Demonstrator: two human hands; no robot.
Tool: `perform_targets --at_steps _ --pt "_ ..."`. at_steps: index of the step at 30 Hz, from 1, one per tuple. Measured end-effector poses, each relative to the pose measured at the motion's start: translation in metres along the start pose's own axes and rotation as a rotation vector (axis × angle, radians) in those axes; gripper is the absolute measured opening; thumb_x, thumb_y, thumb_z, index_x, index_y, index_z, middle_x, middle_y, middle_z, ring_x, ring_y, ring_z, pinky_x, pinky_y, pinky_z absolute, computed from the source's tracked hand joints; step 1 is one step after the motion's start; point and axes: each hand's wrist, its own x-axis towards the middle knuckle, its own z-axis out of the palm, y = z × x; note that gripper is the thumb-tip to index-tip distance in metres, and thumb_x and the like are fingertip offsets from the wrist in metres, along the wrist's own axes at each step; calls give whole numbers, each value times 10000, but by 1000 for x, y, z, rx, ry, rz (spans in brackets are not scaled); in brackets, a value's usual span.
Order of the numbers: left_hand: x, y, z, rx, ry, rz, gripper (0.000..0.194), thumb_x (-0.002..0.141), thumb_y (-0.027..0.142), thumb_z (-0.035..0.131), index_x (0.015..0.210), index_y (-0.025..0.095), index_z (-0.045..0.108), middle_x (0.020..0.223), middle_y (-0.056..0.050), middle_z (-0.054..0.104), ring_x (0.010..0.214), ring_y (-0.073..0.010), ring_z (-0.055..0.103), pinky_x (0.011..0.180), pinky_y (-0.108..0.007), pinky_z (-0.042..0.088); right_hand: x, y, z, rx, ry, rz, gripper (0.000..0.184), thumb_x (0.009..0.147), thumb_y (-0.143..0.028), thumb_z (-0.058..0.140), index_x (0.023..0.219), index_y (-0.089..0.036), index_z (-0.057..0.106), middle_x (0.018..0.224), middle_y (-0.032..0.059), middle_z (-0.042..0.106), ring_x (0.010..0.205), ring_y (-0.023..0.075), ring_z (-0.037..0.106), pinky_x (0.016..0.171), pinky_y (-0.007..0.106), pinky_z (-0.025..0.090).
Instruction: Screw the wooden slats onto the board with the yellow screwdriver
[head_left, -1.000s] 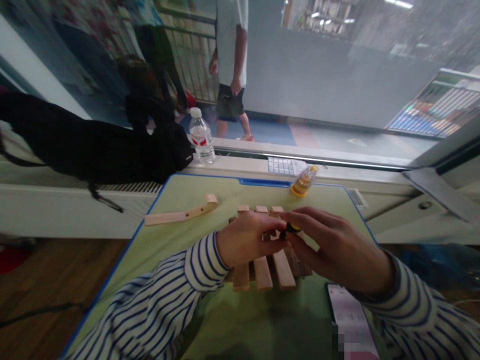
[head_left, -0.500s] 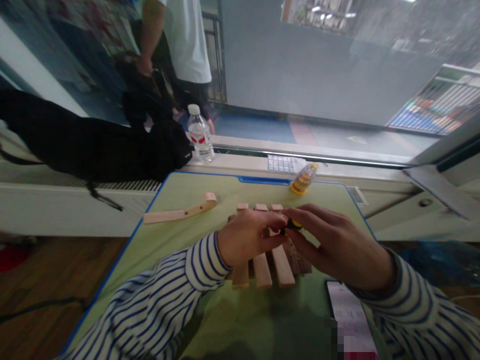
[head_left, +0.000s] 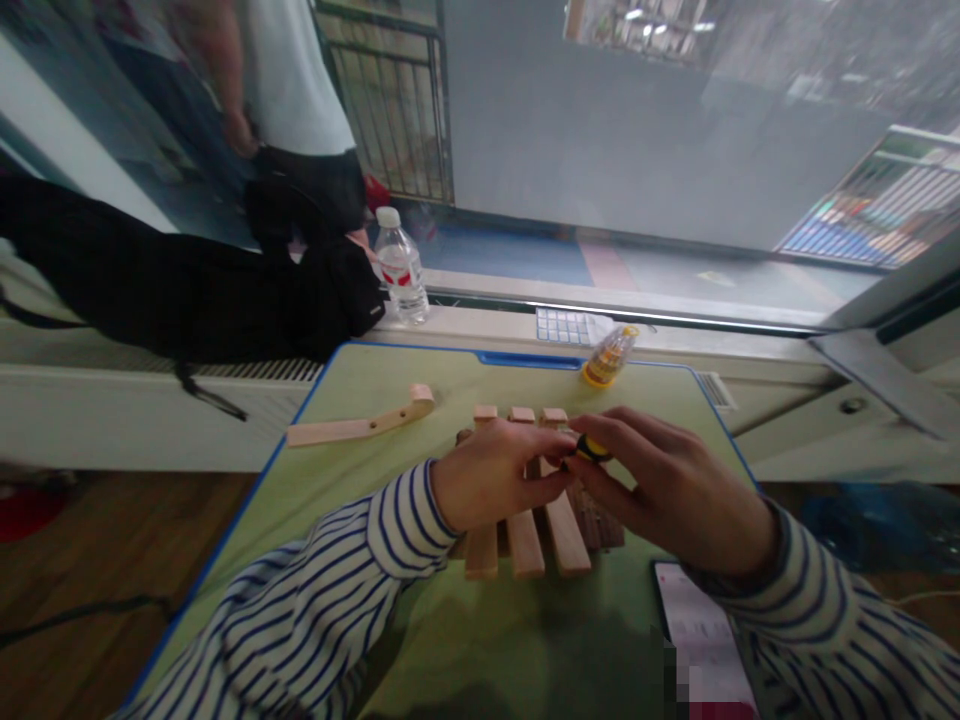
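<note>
At the left edge and upper left of the frame, a black bag (head_left: 187, 295) lies along the sill. In the upper left, beyond the window, stands a person (head_left: 296, 90) in a white top and dark shorts. A clear bottle (head_left: 403, 272) with a white cap stands upright on the sill, beside the bag. Left of centre, a curved wooden piece (head_left: 360, 428) with two visible holes lies on the green table (head_left: 322, 500), apart from the hands. The left hand (head_left: 491, 475) is positioned over the wooden slats (head_left: 525, 545), located just below the centre; its thumb and forefinger converge near the end of the black-and-yellow tool (head_left: 592, 449), but whether they pinch anything cannot be determined. The right hand (head_left: 667, 490), right of centre, pinches the tool between thumb and fingers. Above it, a clear container (head_left: 609, 358) with a yellow cap and base leans at the table's far edge. A phone (head_left: 701, 625), partly pixelated, lies face up at lower right. Sheets (head_left: 874, 375) rest at the right.
</note>
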Motion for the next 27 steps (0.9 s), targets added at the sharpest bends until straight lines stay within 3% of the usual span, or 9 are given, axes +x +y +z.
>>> perform_targets --at_steps 8,15,23,27 --pt "0 -3 3 -45 24 -24 165 806 207 585 963 171 616 871 -3 661 765 -104 595 690 -207 445 2 -1 -1 -3 -4 -4 261 891 -266 460 1107 -130 515 910 84 619 787 161 591 688 303 497" --pt "-3 -8 2 -57 5 -50 147 825 249 571 936 171 628 832 2 648 728 -102 575 669 -210 433 5 -2 -5 -13 -61 -31 424 836 -212 502 1251 -155 438 1132 112 594 953 199 585 797 351 497" --pt "-2 -7 1 -81 -23 -1 173 842 217 541 997 172 604 911 -17 650 822 -120 584 742 -232 444 5 -2 -5 -18 -65 -48 302 871 -218 455 1162 -160 517 1033 95 620 883 178 598 745 332 498" --pt "-2 -6 1 -85 -49 -21 153 840 207 531 965 160 605 878 -18 652 771 -114 585 711 -225 451 3 -2 -4 -13 -63 -45 260 882 -231 448 1118 -156 529 1021 93 617 869 178 594 737 329 494"
